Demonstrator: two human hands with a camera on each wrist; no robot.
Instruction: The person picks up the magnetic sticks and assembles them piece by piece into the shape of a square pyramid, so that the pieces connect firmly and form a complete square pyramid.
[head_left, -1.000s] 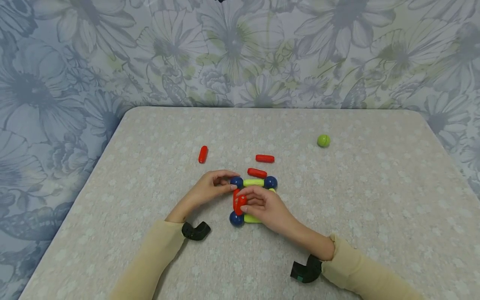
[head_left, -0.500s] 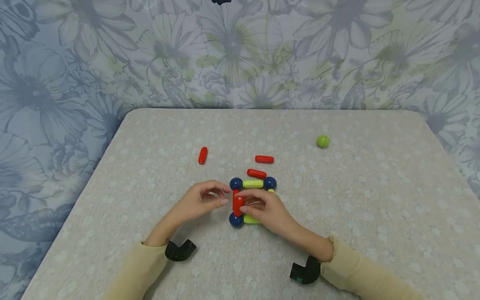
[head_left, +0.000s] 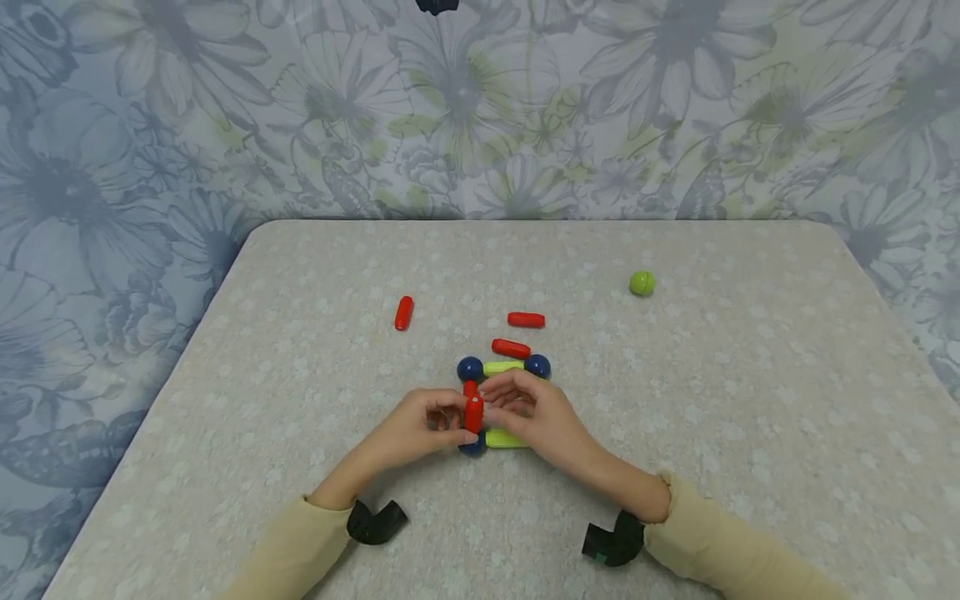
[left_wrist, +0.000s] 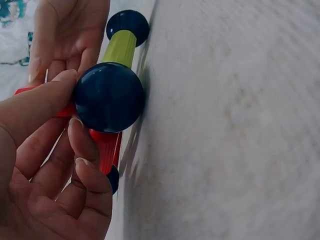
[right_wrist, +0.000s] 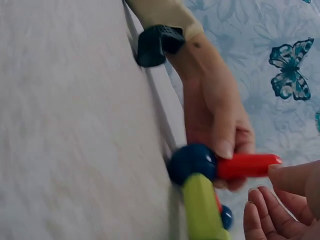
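A red magnetic rod (head_left: 474, 414) stands upright on the near-left blue ball (right_wrist: 192, 165) of a small frame lying on the table. My left hand (head_left: 408, 429) pinches that rod low down, thumb tip right at the ball. On the other side, my right hand (head_left: 536, 417) has its thumb at the rod's upper end, its other fingers loosely bent and apart from it. The frame also has blue balls at the far left (head_left: 470, 369) and far right (head_left: 537, 367), joined by a yellow-green rod (head_left: 504, 367). Another yellow-green rod (head_left: 506, 439) forms the near side; my right hand covers the near-right corner.
Just behind the frame lie two loose red rods, one nearer (head_left: 512, 348) and one farther (head_left: 527, 320). A third red rod (head_left: 404, 313) lies at the back left. Toward the back right sits a green ball (head_left: 642, 283). A floral wall covering (head_left: 480, 108) rises behind the table.
My left hand let go of the far-left ball, drew back toward me, then closed on the upright red rod. My right hand held that rod earlier; its fingers have since loosened.
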